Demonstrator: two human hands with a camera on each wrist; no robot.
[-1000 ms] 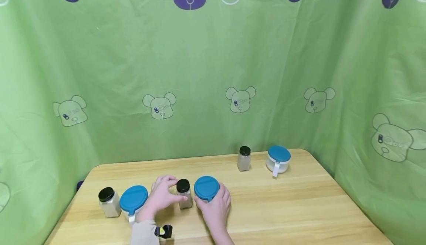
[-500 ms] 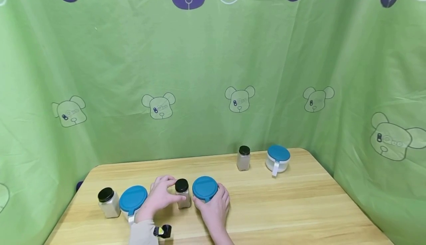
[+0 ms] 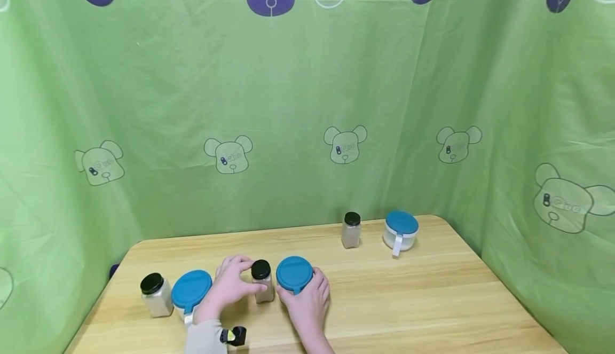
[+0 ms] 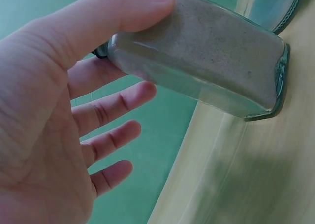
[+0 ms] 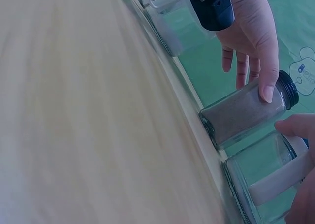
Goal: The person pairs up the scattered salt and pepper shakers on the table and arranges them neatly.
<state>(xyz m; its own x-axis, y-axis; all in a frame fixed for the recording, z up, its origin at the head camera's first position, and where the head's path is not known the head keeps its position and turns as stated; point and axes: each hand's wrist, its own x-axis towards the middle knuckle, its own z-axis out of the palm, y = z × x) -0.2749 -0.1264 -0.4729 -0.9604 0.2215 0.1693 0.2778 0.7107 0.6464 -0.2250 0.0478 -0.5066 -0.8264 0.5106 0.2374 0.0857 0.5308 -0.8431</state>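
My left hand (image 3: 230, 285) pinches a square glass spice jar (image 3: 263, 290) between thumb and forefinger, near its black lid. In the left wrist view, greyish powder fills most of this jar (image 4: 211, 56), and the other fingers extend free of it. Just right of it, my right hand (image 3: 309, 300) grips a round glass seasoning pot (image 3: 294, 274) with a blue lid, fingers around its right side and thumb at the front left. The right wrist view shows the pot's pale handle (image 5: 275, 184) and the spice jar (image 5: 241, 115) standing beside it. Both containers are upright, a narrow gap apart.
Left of my left hand stand another blue-lidded pot (image 3: 192, 288), partly behind the forearm, and a black-lidded jar (image 3: 157, 298) of pale contents. At the back right are a spice jar (image 3: 351, 234) and a blue-lidded pot (image 3: 401, 231). Green curtain (image 3: 288, 87) surrounds the wooden table (image 3: 423, 300).
The held spice jar and pot have shifted very slightly left along with both hands. The grips look the same, and the other containers stay in place.
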